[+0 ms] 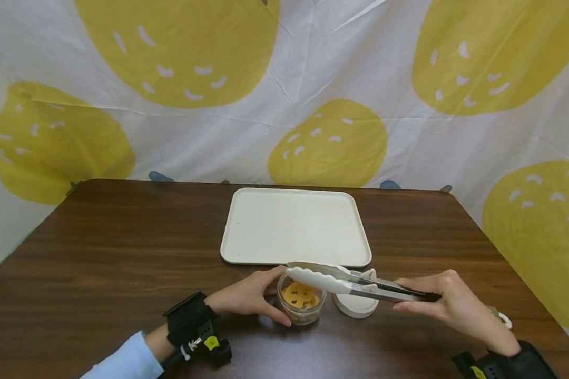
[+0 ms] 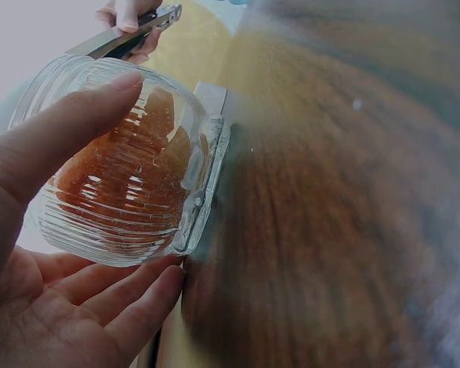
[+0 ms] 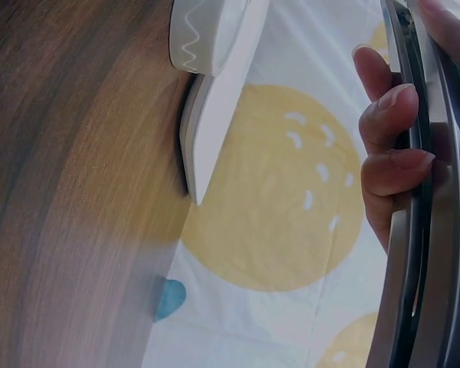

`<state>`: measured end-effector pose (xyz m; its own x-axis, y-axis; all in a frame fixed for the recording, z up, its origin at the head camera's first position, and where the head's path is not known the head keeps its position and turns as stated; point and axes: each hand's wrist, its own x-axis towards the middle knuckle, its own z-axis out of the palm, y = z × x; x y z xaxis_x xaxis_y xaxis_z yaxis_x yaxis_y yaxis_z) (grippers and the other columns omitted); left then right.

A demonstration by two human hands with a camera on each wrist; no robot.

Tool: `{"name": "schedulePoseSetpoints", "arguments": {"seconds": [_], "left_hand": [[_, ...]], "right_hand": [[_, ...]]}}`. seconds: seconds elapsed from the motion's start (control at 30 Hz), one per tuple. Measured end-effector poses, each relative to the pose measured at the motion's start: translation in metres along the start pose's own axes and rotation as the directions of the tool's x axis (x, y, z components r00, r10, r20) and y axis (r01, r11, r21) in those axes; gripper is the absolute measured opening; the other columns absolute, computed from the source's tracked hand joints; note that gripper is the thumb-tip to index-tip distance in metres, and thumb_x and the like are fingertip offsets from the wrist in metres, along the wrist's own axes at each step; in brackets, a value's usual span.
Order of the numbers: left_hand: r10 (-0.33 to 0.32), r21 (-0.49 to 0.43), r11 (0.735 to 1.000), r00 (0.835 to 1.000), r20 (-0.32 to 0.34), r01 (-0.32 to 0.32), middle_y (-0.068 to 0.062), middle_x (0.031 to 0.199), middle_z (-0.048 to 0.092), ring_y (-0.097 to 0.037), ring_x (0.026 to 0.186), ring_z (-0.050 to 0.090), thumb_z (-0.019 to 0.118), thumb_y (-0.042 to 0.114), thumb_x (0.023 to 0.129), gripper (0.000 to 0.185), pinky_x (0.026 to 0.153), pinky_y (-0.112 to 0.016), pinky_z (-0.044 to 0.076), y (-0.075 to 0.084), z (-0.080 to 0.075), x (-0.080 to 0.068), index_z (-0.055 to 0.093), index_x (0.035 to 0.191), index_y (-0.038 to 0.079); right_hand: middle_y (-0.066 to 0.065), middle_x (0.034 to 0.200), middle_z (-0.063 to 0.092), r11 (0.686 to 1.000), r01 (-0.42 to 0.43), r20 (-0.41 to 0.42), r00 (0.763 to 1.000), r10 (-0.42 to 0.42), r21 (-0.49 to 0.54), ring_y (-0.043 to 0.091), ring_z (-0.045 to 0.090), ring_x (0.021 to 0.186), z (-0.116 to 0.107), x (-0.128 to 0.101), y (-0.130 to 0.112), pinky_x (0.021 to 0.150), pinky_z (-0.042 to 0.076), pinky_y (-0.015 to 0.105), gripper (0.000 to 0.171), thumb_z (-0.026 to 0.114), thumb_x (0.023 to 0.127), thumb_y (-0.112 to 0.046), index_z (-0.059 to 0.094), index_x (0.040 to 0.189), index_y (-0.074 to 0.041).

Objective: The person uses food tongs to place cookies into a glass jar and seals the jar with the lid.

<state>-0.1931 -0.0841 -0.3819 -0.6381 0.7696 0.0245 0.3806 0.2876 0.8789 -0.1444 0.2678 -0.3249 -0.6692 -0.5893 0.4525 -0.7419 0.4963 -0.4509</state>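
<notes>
Left hand [image 1: 248, 298]: mine, nearest the head camera along with the right; fingers and thumb curled round the jar [image 1: 301, 303], holding it on the table [image 1: 99, 252]. Left wrist view shows thumb over the ribbed glass wall, fingertips under the other side.
Jar: small clear ribbed glass, open top, sits just in front of the tray [image 1: 295, 226] near edge, about mid-width. Landmark for everything below is the tray.
Jar contents: orange-yellow round slices [image 1: 300, 295], stacked inside; cannot tell what they are.
Right hand [image 1: 448, 305]: clamped on the handle end of the tongs [image 1: 351, 281], off the tray's front-right corner. Right wrist view shows fingers wrapped over the metal arms.
Tongs: metal arms, white tips; tips sit over the jar mouth, just in front of the tray's near edge. Tips look close together; cannot tell if they touch a slice.
Lid [image 1: 355, 302]: white, round, with a tab; flat on the table just in front of the tray's front-right corner, beside the jar, under the tongs' arms.
Tray: cream, rectangular, rounded corners, centre of the table.
Backdrop [image 1: 284, 89]: white cloth with yellow blobs, behind the tray's far edge.
Wrists: black camera straps on both.
</notes>
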Motion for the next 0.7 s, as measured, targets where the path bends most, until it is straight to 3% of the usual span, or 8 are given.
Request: {"name": "schedulePoseSetpoints", "arguments": {"seconds": [0.33,0.7], "left_hand": [[0.027,0.000,1.000,1.000,0.003,-0.027,-0.002,0.130,0.045,-0.014,0.119,0.041,0.078,0.023,0.068,0.079,0.100,-0.028,0.032,-0.0004,-0.0004,0.0001,0.033,0.133,0.014],[0.055,-0.023,0.998,0.998,0.005,-0.054,-0.003,0.126,0.048,-0.014,0.117,0.043,0.078,0.019,0.068,0.074,0.098,-0.025,0.034,-0.0010,0.0001,0.0009,0.037,0.129,0.012]], "right_hand": [[0.010,0.081,0.069,1.000,-0.002,0.004,1.000,0.002,-0.019,-0.002,0.060,0.068,0.0027,0.0033,-0.0013,0.052,0.044,0.010,0.030,0.076,0.066,-0.006,0.068,0.095,-0.001],[0.009,0.082,0.069,1.000,0.016,0.002,1.000,-0.016,-0.008,-0.002,0.060,0.069,0.0047,0.0044,-0.0003,0.053,0.045,0.010,0.031,0.076,0.066,-0.005,0.068,0.096,-0.002]]}}
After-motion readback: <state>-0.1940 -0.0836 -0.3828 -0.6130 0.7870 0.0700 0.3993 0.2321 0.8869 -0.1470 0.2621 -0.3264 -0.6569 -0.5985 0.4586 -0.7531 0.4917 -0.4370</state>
